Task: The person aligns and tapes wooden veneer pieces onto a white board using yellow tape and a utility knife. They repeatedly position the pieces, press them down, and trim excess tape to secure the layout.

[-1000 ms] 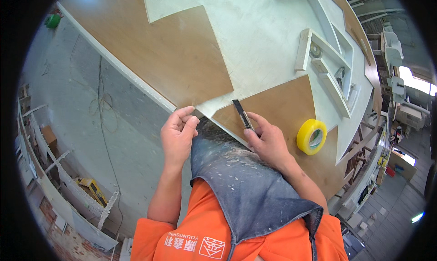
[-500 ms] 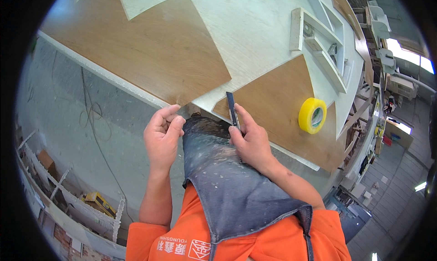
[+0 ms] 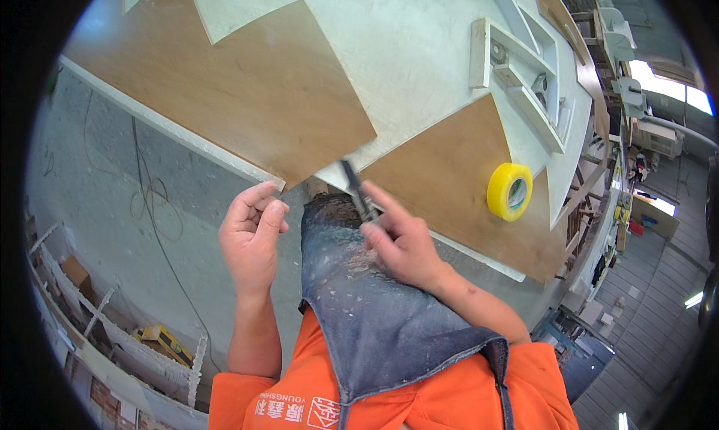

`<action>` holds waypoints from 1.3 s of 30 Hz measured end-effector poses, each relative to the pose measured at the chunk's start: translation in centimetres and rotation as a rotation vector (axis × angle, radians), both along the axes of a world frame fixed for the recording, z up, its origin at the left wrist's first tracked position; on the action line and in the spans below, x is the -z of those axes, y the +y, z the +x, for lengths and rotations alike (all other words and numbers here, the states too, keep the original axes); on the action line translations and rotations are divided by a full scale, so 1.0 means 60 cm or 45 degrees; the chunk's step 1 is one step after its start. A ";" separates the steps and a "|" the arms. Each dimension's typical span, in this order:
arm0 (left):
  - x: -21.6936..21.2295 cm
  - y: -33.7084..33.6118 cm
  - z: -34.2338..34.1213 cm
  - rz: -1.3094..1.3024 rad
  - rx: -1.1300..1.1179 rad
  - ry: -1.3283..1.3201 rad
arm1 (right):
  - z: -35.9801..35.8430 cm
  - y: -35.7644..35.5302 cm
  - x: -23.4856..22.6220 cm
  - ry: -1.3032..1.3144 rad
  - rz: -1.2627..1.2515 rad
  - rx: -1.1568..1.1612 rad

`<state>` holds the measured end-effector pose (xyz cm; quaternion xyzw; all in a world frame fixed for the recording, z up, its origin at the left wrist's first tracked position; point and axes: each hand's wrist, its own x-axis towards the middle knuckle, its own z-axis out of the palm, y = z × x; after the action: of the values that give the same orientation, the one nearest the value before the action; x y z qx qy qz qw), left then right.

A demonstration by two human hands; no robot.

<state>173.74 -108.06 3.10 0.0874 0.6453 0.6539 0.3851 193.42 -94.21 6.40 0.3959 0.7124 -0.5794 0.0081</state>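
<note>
In my right hand (image 3: 404,243) is a utility knife (image 3: 358,192), a slim dark and silver one, tilted with its dark end up and to the left. Between thumb and index finger it is gripped, above my apron and off the brown sheets. My left hand (image 3: 253,231) is loosely closed, fingers curled and thumb near the index finger; whatever may be between them is hidden. Its fingertips are beside the near corner of a large brown wood-grain sheet (image 3: 255,93), at the table edge. To the right lies another brown sheet (image 3: 449,156).
A yellow roll of tape (image 3: 509,192) rests on the right-hand sheet. White wooden frame pieces (image 3: 524,74) stand farther back on the pale worktable (image 3: 389,63). A cable (image 3: 161,239) runs over the floor at left. A rack with a yellow box (image 3: 166,342) is at lower left.
My right hand and the knife have moved left and slightly down, away from the right-hand sheet. My left hand has shifted a little left and down.
</note>
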 end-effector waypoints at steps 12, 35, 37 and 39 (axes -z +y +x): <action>0.065 0.138 0.093 -0.280 0.571 1.326 | 0.041 0.036 -0.011 0.062 -0.091 0.551; -0.081 0.051 0.050 0.201 0.367 -0.268 | -0.032 0.124 -0.070 0.418 -0.115 0.037; -0.081 0.056 0.059 0.224 0.416 -0.285 | -0.035 0.102 -0.076 0.471 -0.133 0.100; -0.083 0.064 0.071 0.229 0.430 -0.279 | -0.027 0.095 -0.089 0.477 0.198 0.101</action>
<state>178.03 -104.25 8.08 0.1566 0.5150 0.6406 0.5476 191.82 -88.51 11.75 0.3085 0.7278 -0.5861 -0.1779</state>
